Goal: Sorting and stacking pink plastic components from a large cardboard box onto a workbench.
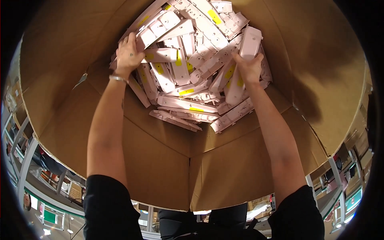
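Inside a deep cardboard box lies a jumbled pile of long white plastic housings (188,105), several of them with yellow stickers. On the pile's left side my left hand (129,57) is closed around the lower end of one white plastic housing (158,29), which slants up to the right. At the right side my right hand (249,67) grips the lower end of another white plastic housing (251,42), thumb on its left and fingers on its right. Its upper end points away from me. The fingertips of both hands are partly hidden by the parts.
Tall brown walls of the cardboard box (228,172) surround the pile and both forearms. A small tear (81,81) shows in the left wall. Outside the rim stand metal frames (26,168) and, at the right, shelving with boxes (362,156).
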{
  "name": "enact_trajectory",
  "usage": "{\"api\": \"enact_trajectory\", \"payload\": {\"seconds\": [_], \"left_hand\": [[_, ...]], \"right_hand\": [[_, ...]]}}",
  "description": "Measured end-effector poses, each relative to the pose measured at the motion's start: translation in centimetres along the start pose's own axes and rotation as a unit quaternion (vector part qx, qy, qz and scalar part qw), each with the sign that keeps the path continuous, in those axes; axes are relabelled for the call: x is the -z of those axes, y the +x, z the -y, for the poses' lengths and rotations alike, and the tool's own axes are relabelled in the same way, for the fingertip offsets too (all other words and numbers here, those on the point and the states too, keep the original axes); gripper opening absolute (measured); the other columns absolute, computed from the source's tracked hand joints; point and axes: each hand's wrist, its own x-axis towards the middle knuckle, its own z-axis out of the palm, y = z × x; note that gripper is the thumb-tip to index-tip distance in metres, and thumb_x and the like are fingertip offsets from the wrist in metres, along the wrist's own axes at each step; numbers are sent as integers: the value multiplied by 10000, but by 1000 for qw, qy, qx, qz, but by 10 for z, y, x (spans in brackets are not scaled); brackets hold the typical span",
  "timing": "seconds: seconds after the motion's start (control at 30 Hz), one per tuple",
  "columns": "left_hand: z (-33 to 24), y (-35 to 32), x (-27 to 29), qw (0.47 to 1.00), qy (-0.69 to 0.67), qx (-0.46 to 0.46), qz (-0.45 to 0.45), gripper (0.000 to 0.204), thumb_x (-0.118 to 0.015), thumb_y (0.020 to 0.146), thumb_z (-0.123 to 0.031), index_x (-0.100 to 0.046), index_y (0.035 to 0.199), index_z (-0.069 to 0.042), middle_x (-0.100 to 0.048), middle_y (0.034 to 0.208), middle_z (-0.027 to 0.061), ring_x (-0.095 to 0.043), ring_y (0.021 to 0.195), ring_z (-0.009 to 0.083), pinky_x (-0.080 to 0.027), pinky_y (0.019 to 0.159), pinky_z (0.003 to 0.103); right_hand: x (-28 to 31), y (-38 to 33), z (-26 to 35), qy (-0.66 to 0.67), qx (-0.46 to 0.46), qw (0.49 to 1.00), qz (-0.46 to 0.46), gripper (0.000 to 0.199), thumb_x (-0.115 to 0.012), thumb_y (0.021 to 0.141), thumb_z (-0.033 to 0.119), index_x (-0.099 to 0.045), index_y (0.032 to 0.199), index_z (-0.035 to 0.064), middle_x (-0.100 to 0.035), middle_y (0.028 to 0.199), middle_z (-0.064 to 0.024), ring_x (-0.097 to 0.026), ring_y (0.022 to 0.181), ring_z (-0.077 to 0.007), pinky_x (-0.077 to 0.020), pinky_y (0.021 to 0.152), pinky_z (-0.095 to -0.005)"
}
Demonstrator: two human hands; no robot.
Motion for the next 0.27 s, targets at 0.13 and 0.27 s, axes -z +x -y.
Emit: {"api": "enact_trajectory", "payload": {"seconds": [0.13, 0.27], "left_hand": [[-9, 34, -19, 992, 22, 57, 108, 552, -640, 658, -219, -351, 1111, -94, -562, 1063, 204, -527, 1029, 360, -427, 887, 399], [-7, 49, -23, 991, 77, 81, 73, 749, -670, 646, -352, -281, 1247, -132, -575, 1049, 235, -552, 994, 382, -432, 865, 413]], "right_hand": [[-45, 18, -17, -129, -50, 978, -159, 933, -803, 524, 430, -320, 1134, -85, -492, 1084, -249, -528, 992, -332, -427, 859, -384], [-35, 22, -7, 83, -140, 985, 51, 867, -774, 582, 357, -306, 1216, -3, -245, 1348, -256, -248, 1255, -401, -280, 1025, -371]]}}
